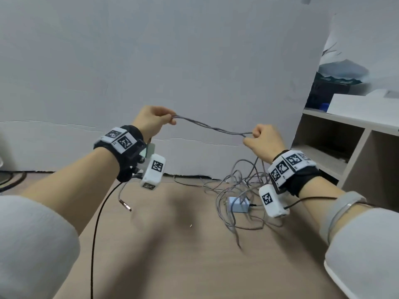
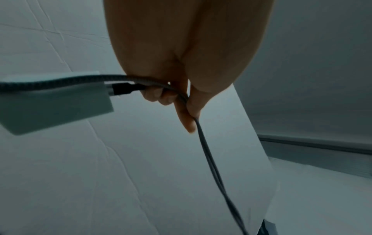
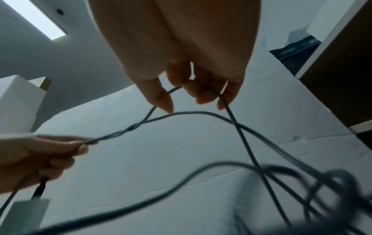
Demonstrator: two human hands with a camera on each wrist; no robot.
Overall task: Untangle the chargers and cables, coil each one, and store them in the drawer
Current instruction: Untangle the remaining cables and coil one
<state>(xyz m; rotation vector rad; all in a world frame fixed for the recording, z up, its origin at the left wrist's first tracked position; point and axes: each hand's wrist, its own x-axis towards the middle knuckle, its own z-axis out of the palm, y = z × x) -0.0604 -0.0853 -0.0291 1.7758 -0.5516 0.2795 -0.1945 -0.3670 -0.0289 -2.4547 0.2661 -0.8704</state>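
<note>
A person's left hand (image 1: 151,119) and right hand (image 1: 262,140) each pinch a doubled length of grey braided cable (image 1: 212,128), stretched between the two grips above the floor. The left hand also holds a pale charger block (image 2: 54,103) hanging below its fingers. The cable looks light, limp and grippy, best taken near its plug ends. Below the right grip lies the remaining tangle (image 1: 239,188), wrapped around a second charger (image 1: 238,205); those loops may snag. Open shelving (image 1: 345,147) stands right of the grips; no drawer is visible.
</note>
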